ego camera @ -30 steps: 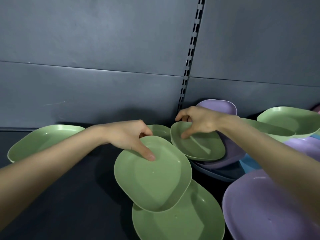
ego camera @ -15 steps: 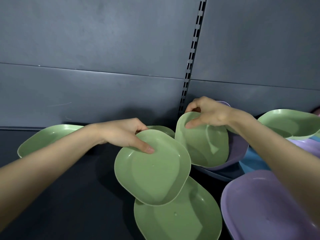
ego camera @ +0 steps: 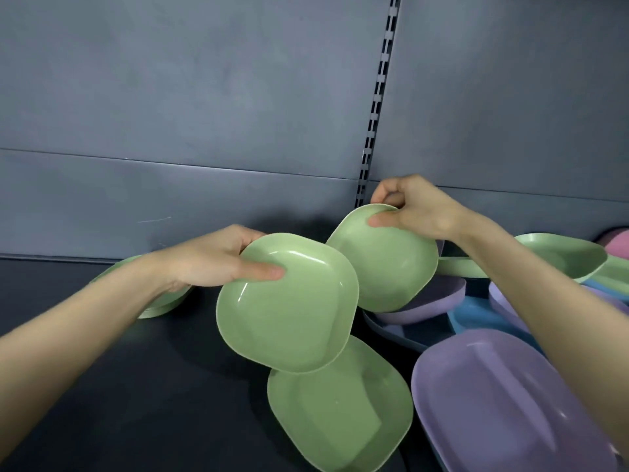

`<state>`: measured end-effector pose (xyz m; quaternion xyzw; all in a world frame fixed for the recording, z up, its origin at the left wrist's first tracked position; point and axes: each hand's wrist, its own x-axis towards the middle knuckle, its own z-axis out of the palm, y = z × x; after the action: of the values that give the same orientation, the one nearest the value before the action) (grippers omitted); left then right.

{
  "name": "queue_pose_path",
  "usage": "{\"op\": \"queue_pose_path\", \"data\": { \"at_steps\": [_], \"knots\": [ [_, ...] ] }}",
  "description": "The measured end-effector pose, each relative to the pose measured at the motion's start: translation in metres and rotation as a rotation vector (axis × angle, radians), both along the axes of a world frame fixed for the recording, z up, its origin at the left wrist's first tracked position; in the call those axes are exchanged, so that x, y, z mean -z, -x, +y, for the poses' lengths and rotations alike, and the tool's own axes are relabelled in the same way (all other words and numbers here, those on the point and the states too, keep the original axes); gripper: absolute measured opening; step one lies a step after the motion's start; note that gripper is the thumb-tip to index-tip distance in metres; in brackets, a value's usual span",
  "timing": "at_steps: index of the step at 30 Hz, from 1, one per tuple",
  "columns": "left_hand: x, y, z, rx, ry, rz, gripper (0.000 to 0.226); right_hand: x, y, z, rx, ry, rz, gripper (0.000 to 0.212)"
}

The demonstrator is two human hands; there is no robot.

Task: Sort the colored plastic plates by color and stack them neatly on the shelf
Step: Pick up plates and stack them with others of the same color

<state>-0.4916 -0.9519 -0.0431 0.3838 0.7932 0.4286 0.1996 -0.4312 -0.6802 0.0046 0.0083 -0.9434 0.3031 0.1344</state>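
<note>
My left hand (ego camera: 218,262) grips a green plate (ego camera: 289,308) by its upper left rim, thumb on its inner face, and holds it tilted above the dark shelf (ego camera: 102,386). My right hand (ego camera: 413,212) pinches the top rim of a second green plate (ego camera: 388,264), raised and tilted toward me. A third green plate (ego camera: 340,413) lies flat on the shelf below the left one. Another green plate (ego camera: 160,306) sits at the left, mostly hidden behind my left forearm.
A large purple plate (ego camera: 503,403) lies at the lower right. Behind it are purple (ego camera: 432,301), blue (ego camera: 476,315), dark blue (ego camera: 398,332), green (ego camera: 565,253) and pink (ego camera: 617,243) plates in a loose pile. The grey back panel with a slotted upright (ego camera: 377,107) stands close behind.
Both hands have lifted their green plates higher and tilted them more upright. The right plate has come off the purple pile; the left plate has risen off the one below.
</note>
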Motion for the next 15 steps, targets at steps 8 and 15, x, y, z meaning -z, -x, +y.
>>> {"op": "queue_pose_path", "data": {
  "at_steps": [8, 15],
  "knots": [
    [-0.003, -0.020, -0.049, -0.186, -0.153, 0.029, 0.023, -0.001, -0.010, -0.031, -0.051, 0.151, 0.225, 0.017],
    [-0.010, -0.012, -0.104, -0.283, -0.194, 0.105, 0.019, 0.001, 0.002, -0.085, -0.061, 0.183, 0.300, 0.021]
  ]
}}
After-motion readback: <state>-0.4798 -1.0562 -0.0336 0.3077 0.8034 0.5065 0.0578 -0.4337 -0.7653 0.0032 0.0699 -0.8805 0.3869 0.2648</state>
